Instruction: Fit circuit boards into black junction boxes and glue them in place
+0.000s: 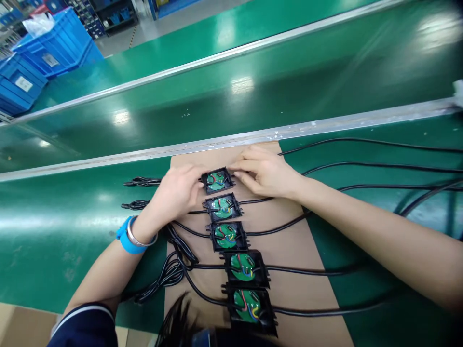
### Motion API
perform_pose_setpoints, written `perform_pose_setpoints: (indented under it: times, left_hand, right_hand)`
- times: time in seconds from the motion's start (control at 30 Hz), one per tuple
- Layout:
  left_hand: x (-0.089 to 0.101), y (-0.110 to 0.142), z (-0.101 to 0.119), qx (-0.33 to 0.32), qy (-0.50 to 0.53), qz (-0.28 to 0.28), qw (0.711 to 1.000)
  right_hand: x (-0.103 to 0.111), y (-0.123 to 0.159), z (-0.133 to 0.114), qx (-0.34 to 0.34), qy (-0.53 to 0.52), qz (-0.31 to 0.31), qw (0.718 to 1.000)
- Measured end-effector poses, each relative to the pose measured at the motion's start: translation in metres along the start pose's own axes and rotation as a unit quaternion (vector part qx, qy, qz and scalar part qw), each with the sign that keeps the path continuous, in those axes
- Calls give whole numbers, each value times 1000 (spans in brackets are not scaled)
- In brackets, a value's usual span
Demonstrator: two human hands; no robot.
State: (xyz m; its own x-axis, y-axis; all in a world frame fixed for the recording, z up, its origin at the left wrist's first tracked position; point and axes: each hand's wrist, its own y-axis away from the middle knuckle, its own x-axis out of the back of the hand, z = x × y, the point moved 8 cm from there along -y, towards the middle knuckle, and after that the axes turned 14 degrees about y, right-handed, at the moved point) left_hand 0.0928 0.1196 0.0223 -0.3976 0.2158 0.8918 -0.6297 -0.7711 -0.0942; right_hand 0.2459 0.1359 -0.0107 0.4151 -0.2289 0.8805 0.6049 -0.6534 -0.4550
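Observation:
Several open black plastic housings lie in a column on a brown cardboard sheet (pixel 289 250), each with a round green circuit board and coloured wires inside. At the far end, the farthest housing (pixel 218 181) sits between my two hands. My left hand (pixel 181 190) has its fingers closed around that housing's left edge, where a black cable enters. On the opposite side, my right hand (pixel 265 171) pinches at the right edge beside the other cable; the exact contact is partly hidden by the fingers. Just nearer is a second housing (pixel 223 207), untouched, followed by a third housing (pixel 228 236).
Two larger-looking housings (pixel 246 270) lie closest to me. Bundled black cables (pixel 168 272) rest at left, and long cables (pixel 383 166) run off to the right. Beyond a metal rail (pixel 224 143) stretches a green surface (pixel 181 115). Blue crates (pixel 60 46) stand at far left.

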Motion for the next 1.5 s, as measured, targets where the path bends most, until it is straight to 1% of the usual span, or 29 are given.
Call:
perform_pose_setpoints:
  times: [0.03, 0.07, 0.13, 0.2, 0.27, 0.37, 0.47, 0.53, 0.6, 0.67, 0.73, 0.9, 0.97, 1.03, 1.07, 1.13, 1.17, 1.2, 1.27, 1.33, 1.4, 1.5]
  left_hand:
    - [5, 1, -9, 30, 1, 5, 1000]
    - [6, 2, -17, 60, 1, -3, 998]
    - [-1, 2, -31, 101, 8, -39, 994]
    - [-9, 0, -39, 121, 20, -61, 991]
    - [-14, -2, -43, 132, 29, -58, 989]
    - [-17, -2, -43, 136, 39, -45, 989]
    - [-16, -1, -42, 138, 36, -41, 989]
    - [-17, 0, -42, 141, 31, -42, 989]
    - [-17, 1, -41, 143, 26, -45, 988]
    - [-19, 1, -39, 143, 16, -57, 988]
    - [-21, 0, -36, 141, 0, -67, 988]
    - [-21, -4, -27, 135, -60, -67, 987]
    - [-20, 0, -21, 113, -75, -66, 989]
    - [-13, 13, -11, 60, -71, -57, 994]
    - [-10, 23, -6, 21, -54, -55, 997]
    - [-4, 53, 5, -57, 2, -68, 996]
    - [-4, 71, 8, -87, 29, -87, 992]
    - [-4, 88, 10, -102, 45, -104, 988]
    - [-5, 116, 13, -111, 52, -131, 984]
    - [-10, 135, 17, -100, 37, -153, 982]
    - [-16, 144, 23, -76, 11, -178, 981]
    - [-22, 147, 30, -32, -29, -205, 978]
  right_hand:
    - [5, -2, -5, -3, 18, -1, 1000]
    - [8, -5, -12, -3, 38, -9, 999]
    - [5, -11, -28, 13, 75, -52, 996]
    - [-5, -16, -41, 35, 100, -114, 988]
    - [-14, -18, -47, 44, 113, -164, 979]
    - [-19, -21, -46, 33, 108, -202, 973]
    - [-16, -24, -49, 14, 113, -203, 972]
    - [-14, -27, -57, 6, 123, -193, 973]
    - [-16, -28, -69, 12, 137, -200, 970]
    - [-20, -28, -81, 29, 153, -219, 963]
    - [-24, -29, -86, 38, 165, -228, 959]
    - [-31, -29, -82, 15, 157, -226, 961]
    - [-29, -23, -78, 3, 137, -223, 965]
    - [-16, -10, -76, 3, 83, -203, 976]
    - [-5, 0, -74, 5, 50, -186, 981]
    - [21, 31, -71, 2, -10, -153, 988]
    - [33, 51, -70, -5, -27, -148, 989]
    - [42, 73, -70, -11, -35, -158, 987]
    - [49, 116, -73, -26, -29, -200, 979]
    - [48, 149, -79, -53, -8, -227, 972]
    - [41, 167, -90, -61, -5, -234, 970]
    - [35, 173, -109, -18, 1, -207, 978]
